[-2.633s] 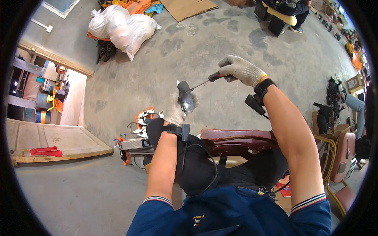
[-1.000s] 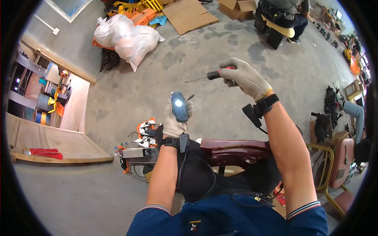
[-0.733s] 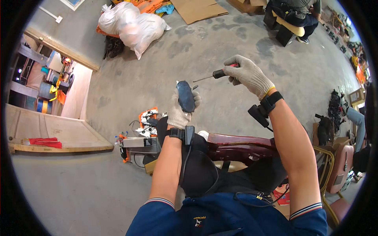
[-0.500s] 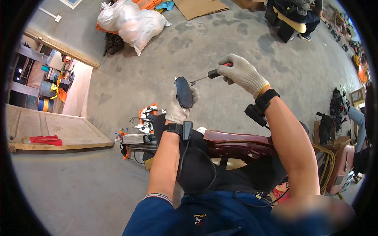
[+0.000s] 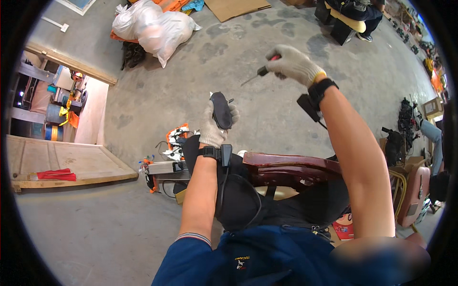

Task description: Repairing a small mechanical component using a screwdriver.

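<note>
In my gloved left hand (image 5: 210,128), a dark oblong object (image 5: 221,110) with rounded ends is gripped upright. Its exact kind I cannot make out; a small stub sticks out at its upper right side. My gloved right hand (image 5: 295,66) is raised farther away to the right, closed around a screwdriver (image 5: 262,71) with a black and red handle. The screwdriver's thin shaft points down and left toward the oblong object, its tip clearly apart from it. Black straps with small boxes sit on both wrists.
A glossy dark-red wooden piece (image 5: 296,164) lies across my lap. Left of my legs are a grey ribbed device (image 5: 164,168) and orange-white parts (image 5: 176,138). White sacks (image 5: 162,33) and cardboard (image 5: 236,7) lie on the far floor. A person (image 5: 362,12) sits at far right.
My right hand has moved up and away, taking the screwdriver's tip off the oblong object's side. The left hand still holds the object in nearly the same place.
</note>
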### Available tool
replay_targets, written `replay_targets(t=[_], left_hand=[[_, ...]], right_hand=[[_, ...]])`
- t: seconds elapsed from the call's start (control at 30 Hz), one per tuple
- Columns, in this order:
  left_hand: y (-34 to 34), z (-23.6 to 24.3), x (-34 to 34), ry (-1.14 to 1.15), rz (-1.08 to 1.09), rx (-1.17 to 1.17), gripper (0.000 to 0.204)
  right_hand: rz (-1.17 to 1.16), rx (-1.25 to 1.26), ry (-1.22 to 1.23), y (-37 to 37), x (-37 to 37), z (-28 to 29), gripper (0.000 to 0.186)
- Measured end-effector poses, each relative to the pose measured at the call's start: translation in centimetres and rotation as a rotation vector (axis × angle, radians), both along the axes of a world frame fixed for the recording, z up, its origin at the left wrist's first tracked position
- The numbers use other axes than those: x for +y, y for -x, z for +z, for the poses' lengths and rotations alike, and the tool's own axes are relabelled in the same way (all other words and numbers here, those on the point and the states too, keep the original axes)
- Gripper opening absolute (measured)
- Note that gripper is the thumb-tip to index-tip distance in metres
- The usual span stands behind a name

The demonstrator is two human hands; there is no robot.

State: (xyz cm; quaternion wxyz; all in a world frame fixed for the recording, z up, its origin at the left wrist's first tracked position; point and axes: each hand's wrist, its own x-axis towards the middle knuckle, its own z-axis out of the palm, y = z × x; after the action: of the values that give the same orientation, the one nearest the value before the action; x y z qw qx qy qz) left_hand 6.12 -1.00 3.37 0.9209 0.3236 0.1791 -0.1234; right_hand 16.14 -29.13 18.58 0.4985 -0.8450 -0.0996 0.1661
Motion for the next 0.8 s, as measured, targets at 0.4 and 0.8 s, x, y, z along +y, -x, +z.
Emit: replay_targets(t=[0.4,0.8], left_hand=[[0.3,-0.5,0.6,-0.008,0.002,-0.015,0.059],[0.6,0.2,0.4,-0.053,0.075,0.001,0.060]], right_hand=[[-0.114,0.143,-0.243,0.0,1.9,-2.8,0.033],[0.013,0.115,-0.164,0.1,3.2,-2.6,0.038]])
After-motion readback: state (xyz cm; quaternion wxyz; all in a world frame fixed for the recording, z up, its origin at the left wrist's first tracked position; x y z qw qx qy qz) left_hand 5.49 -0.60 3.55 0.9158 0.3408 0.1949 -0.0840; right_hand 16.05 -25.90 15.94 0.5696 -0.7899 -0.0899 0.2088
